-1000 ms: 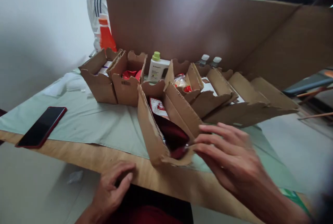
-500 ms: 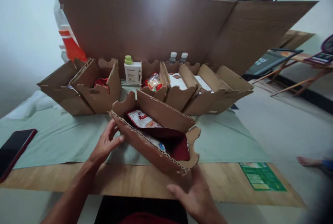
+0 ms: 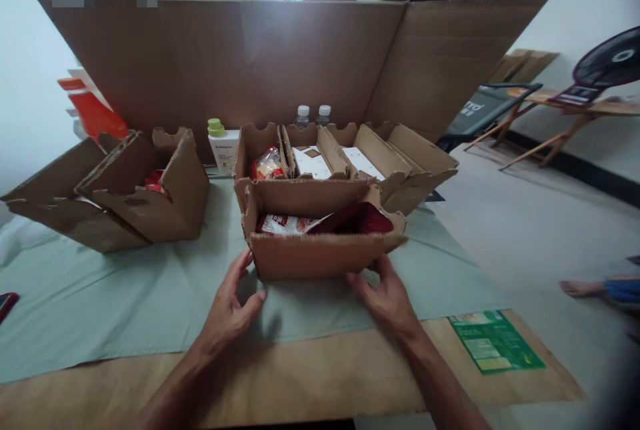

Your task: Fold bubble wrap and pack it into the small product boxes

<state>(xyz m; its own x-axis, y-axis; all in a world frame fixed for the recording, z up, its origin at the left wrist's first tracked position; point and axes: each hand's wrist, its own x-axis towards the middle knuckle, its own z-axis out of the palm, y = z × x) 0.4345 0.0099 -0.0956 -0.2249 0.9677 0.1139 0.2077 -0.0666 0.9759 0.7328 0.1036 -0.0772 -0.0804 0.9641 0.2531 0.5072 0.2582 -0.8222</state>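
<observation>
An open cardboard box (image 3: 320, 258) with a notched rim stands across the middle of the green cloth, in front of the row of boxes. Inside lie a white and red printed food packet (image 3: 285, 224) and a dark red pouch (image 3: 367, 218). My left hand (image 3: 233, 307) is at the box's left front corner, fingertips against it and thumb spread apart from it. At the lower right corner, my right hand (image 3: 385, 293) grips the box, thumb at the front bottom edge and fingers partly hidden behind the end.
Behind stand several cardboard boxes (image 3: 370, 193), a white bottle with a green cap (image 3: 225, 150) and two clear bottles (image 3: 324, 113). Two more boxes (image 3: 180, 210) are on the left. A tall cardboard panel (image 3: 225, 57) closes the back. A green printed sheet (image 3: 495, 343) lies front right.
The box has turned from slanting to nearly straight and moved away from me, up to the back row. Both hands have moved forward with it. The camera view has shifted right.
</observation>
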